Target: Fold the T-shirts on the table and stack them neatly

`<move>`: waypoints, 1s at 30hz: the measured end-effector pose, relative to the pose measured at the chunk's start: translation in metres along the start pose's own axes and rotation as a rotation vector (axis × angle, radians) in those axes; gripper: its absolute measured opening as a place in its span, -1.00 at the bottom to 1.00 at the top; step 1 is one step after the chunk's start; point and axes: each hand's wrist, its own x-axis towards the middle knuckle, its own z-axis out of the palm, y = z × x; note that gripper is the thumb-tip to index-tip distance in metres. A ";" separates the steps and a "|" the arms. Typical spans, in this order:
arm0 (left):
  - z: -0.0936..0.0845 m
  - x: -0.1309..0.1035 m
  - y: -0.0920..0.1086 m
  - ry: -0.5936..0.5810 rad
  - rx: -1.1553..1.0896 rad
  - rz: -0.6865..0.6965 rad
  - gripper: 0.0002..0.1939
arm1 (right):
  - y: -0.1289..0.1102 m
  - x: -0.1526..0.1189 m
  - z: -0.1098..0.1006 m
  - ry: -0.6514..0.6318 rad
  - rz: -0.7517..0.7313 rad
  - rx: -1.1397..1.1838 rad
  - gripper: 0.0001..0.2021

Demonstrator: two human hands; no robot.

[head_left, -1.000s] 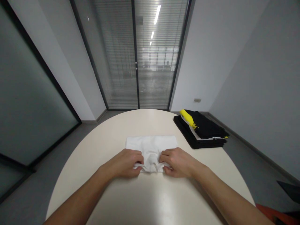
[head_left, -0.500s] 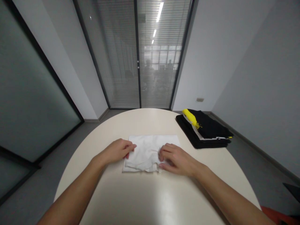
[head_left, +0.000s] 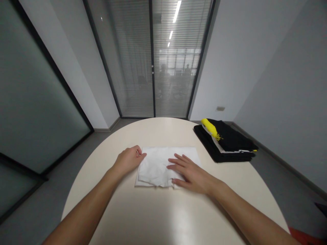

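1. The folded white cloth point(head_left: 154, 166), a wrinkled, layered rectangle, lay on the round cream tabletop point(head_left: 143, 214) directly before the person, its longer side running left to right. At the near left corner an upper layer fell short of the one beneath, exposing a narrow strip.

2. Handling, as judged from its creases: the fabric was probably light, soft and limp, not fragile, but readily rumpled, and its layers were likely to slide over one another. The best hold appeared to be a pinch through all layers at a corner or side edge, with a flat palm steadying the middle.

3. The left hand point(head_left: 129, 159) was at the far left corner. Its fingers were curled and its thumb extended toward the cloth; a sliver of white between them suggested a pinch on the edge.

4. The right hand point(head_left: 192, 172) lay over the right half, palm down, fingers spread and extended, thumb apart near the front edge. It grasped nothing; its fingertips appeared to rest on the fabric.

5. A stack of folded black fabric point(head_left: 230, 136), bearing a yellow patch point(head_left: 209, 127), lay well apart, beyond the right hand.
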 end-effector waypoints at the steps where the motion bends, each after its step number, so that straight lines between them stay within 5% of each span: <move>1: -0.001 -0.001 0.000 -0.040 -0.005 -0.012 -0.75 | -0.001 0.001 -0.001 0.026 -0.005 -0.006 -0.51; 7: 0.003 -0.001 -0.010 -0.195 -0.124 0.010 -0.77 | -0.007 0.005 -0.005 0.126 -0.064 -0.091 -0.67; 12: 0.005 0.004 -0.021 -0.209 -0.350 0.095 -0.76 | -0.008 0.004 -0.011 0.122 -0.050 -0.098 -0.71; 16: 0.003 0.004 -0.024 -0.356 -0.447 0.078 -0.68 | 0.004 -0.005 -0.026 -0.012 -0.034 0.061 -0.75; 23: -0.007 -0.002 -0.026 -0.666 -0.514 0.097 -0.57 | 0.038 -0.034 -0.051 -0.263 0.383 0.405 -0.61; 30: -0.014 -0.002 -0.033 -0.785 -0.627 0.090 -0.52 | 0.039 -0.039 -0.058 -0.311 0.370 0.481 -0.82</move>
